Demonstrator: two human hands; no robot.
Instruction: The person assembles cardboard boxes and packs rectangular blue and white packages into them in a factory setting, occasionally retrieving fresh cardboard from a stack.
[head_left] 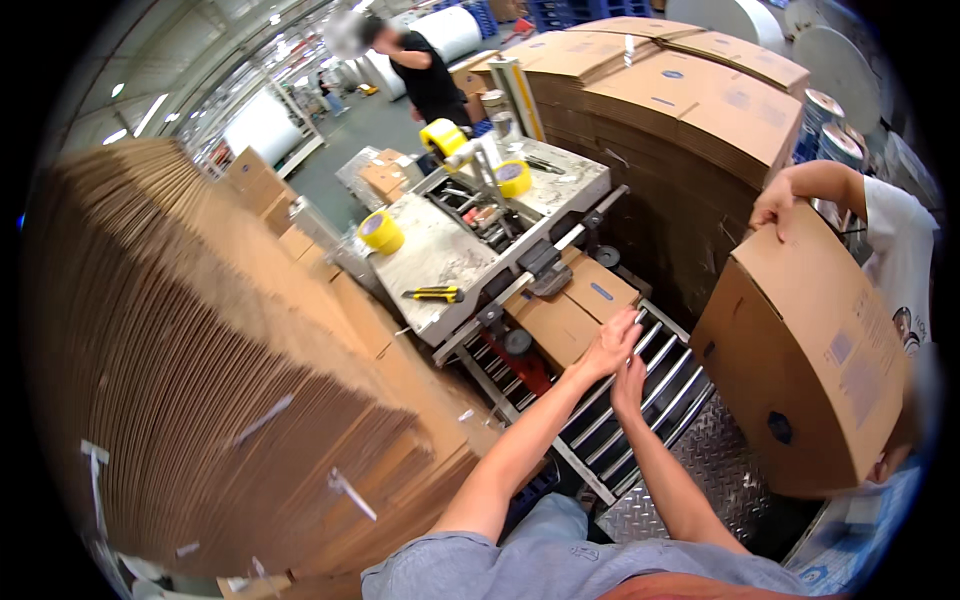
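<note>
A cardboard box lies on the roller conveyor, its far part under the box-taping machine. My left hand is at the box's near right corner, fingers stretched forward and nothing in its grip. Just below it, close to the box's near end, is my right hand, its fingers extended upward and partly overlapped by the left. Whether the right hand touches the box, I cannot tell. On the machine's worktop are a yellow-and-black box cutter and rolls of yellow tape.
At right, a co-worker's hand grips a large carton, tilted beside the conveyor. Flattened cardboard is stacked high at left. Another stack stands behind at right. A person in black stands beyond the machine.
</note>
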